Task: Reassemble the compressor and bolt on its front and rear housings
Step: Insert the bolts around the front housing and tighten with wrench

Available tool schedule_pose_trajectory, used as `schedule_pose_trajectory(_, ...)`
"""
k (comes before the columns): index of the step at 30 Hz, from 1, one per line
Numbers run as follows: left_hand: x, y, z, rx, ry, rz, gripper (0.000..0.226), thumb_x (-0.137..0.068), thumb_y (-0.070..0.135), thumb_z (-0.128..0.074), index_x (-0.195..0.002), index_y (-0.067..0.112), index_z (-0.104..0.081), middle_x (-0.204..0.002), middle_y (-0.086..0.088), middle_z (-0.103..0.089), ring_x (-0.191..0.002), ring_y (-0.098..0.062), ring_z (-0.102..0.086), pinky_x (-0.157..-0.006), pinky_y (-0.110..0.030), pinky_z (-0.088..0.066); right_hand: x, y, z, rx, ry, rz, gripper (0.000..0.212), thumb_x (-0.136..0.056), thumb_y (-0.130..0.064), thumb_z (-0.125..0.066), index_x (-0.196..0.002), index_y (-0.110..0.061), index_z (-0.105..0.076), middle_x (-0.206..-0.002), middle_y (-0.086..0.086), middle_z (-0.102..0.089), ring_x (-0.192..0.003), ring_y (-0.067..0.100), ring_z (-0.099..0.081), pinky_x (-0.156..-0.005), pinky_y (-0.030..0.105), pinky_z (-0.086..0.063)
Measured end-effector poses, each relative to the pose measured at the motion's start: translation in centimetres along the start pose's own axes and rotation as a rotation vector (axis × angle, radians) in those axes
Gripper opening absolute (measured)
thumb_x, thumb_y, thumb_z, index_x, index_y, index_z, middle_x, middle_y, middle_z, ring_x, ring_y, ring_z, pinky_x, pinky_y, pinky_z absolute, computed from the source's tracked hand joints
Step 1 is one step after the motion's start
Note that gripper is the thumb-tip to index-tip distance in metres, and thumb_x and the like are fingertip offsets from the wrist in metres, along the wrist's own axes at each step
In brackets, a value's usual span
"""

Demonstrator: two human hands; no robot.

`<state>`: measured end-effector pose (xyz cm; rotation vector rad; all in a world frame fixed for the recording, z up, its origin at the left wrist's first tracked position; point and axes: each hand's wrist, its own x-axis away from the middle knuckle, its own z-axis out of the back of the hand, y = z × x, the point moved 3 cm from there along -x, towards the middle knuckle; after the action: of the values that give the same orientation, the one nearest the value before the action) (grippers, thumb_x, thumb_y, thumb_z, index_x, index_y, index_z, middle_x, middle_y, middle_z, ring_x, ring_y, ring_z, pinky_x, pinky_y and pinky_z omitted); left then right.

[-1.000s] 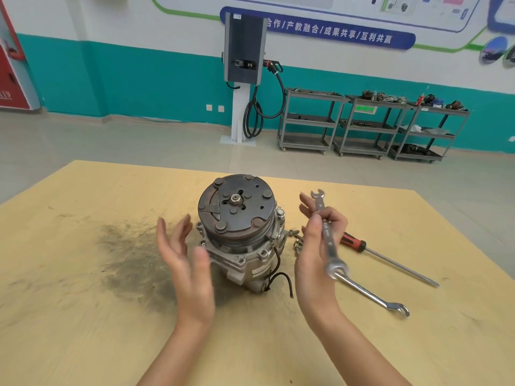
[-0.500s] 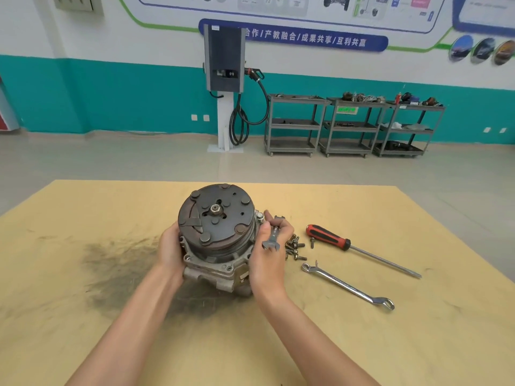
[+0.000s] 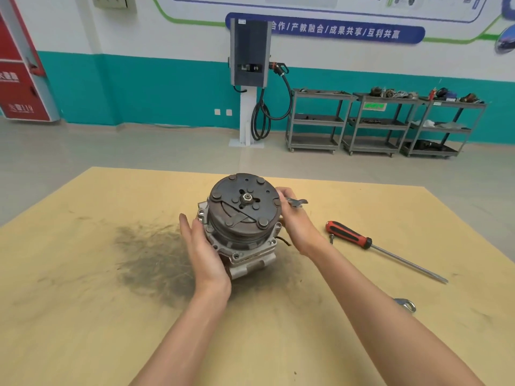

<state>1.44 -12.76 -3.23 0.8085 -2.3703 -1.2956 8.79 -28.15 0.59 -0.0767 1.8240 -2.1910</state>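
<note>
The compressor (image 3: 243,224) stands on the yellow table (image 3: 83,302), its dark round clutch plate tilted up toward me. My left hand (image 3: 204,249) presses flat against the compressor's left side, fingers straight. My right hand (image 3: 295,218) is against its right side and grips a small open-end wrench (image 3: 297,202), whose jaw sticks out to the right. The rear of the compressor is hidden behind my hands and its own body.
A red-handled screwdriver (image 3: 362,240) lies to the right, with a loose bolt (image 3: 331,238) by its handle. The end of a second wrench (image 3: 405,304) shows beside my right forearm. A dark smear (image 3: 150,254) marks the table at left. Grey carts (image 3: 384,123) stand by the far wall.
Both hands came down from the air onto the compressor's sides. The compressor now stands more upright, and the wrench stays in my right hand. The camera moved closer.
</note>
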Motion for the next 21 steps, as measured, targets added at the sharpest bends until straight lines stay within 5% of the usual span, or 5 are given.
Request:
schedule_pose_trajectory(4,-1.2,0.4,1.9,-0.052,-0.077,-0.046,0.044,-0.107,0.03,-0.032,-0.151,0.028,-0.032,-0.145,-0.002,-0.051,-0.127,-0.006,-0.052,-0.103,-0.025,-0.043,4.9,0.5,4.9,0.244,0.067,0.195,0.023,-0.104,-0.029,-0.034,-0.115,-0.021,-0.053,-0.105,-0.009,-0.069,-0.098,0.006,-0.064,-0.075,0.018,-0.05)
schedule_pose_trajectory(6,-1.9,0.6,3.0,-0.155,-0.171,-0.102,0.039,-0.108,0.033,-0.029,-0.146,0.029,-0.038,-0.143,-0.001,-0.053,-0.124,0.002,-0.051,-0.102,-0.017,-0.039,8.0,1.7,6.8,0.646,-0.016,0.323,0.024,-0.104,-0.024,-0.038,-0.118,-0.022,-0.056,-0.102,-0.011,-0.064,-0.098,0.011,-0.061,-0.076,0.025,-0.049)
schedule_pose_trajectory(9,-2.5,0.3,4.1,-0.249,-0.399,-0.112,0.056,-0.099,0.057,-0.03,-0.149,0.032,-0.034,-0.149,0.005,-0.047,-0.136,-0.002,-0.043,-0.119,-0.033,-0.025,11.2,3.9,7.1,1.3,-0.242,0.507,0.04,-0.088,-0.008,-0.06,-0.125,-0.023,-0.054,-0.106,-0.006,-0.057,-0.097,0.018,-0.053,-0.082,0.029,-0.039)
schedule_pose_trajectory(15,-2.9,-0.6,5.3,-0.415,-0.701,-0.122,0.109,-0.071,0.092,-0.041,-0.155,0.026,-0.02,-0.16,0.011,-0.03,-0.148,-0.01,-0.026,-0.122,-0.047,-0.016,12.5,5.5,5.7,1.48,-0.371,0.809,0.054,-0.081,-0.015,-0.064,-0.133,-0.023,-0.053,-0.092,-0.006,-0.055,-0.08,0.014,-0.054,-0.077,0.029,-0.051)
schedule_pose_trajectory(21,-2.7,-0.5,4.7,-0.489,-0.77,-0.146,0.131,-0.045,0.091,-0.067,-0.149,0.023,-0.024,-0.149,0.013,-0.045,-0.14,-0.008,-0.04,-0.113,-0.025,-0.035,11.5,6.1,5.0,1.577,-0.348,0.865,0.061,-0.078,-0.018,-0.069,-0.136,-0.022,-0.052,-0.096,-0.004,-0.056,-0.081,0.013,-0.055,-0.075,0.027,-0.049)
